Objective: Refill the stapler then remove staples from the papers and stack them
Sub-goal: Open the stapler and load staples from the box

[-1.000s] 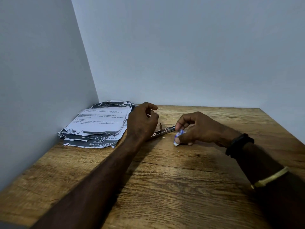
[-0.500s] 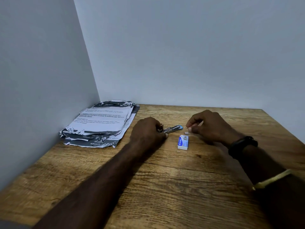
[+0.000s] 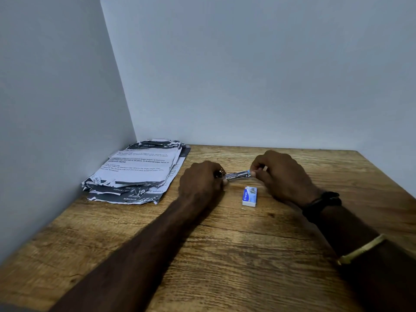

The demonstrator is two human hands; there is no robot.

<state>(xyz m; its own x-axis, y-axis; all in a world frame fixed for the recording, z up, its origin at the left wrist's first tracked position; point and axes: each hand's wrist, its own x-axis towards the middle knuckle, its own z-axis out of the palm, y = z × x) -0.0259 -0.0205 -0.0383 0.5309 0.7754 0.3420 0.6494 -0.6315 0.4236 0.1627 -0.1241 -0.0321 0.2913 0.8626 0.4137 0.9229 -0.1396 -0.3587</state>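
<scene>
The left hand [image 3: 201, 184] has its fingers curled tight round one end of the stapler [image 3: 237, 175], and that end is hidden inside the hand. The right hand [image 3: 281, 174] pinches the other end, the blue tip. A small pale bit shows by the right fingers; I cannot tell what it is. Just under the right fingertips, a little blue and white staple box [image 3: 249, 196] lies flat on the wooden table [image 3: 225, 255]. Out past the left knuckles, a messy stack of papers [image 3: 139, 172] sits in the corner, its print too small to read.
</scene>
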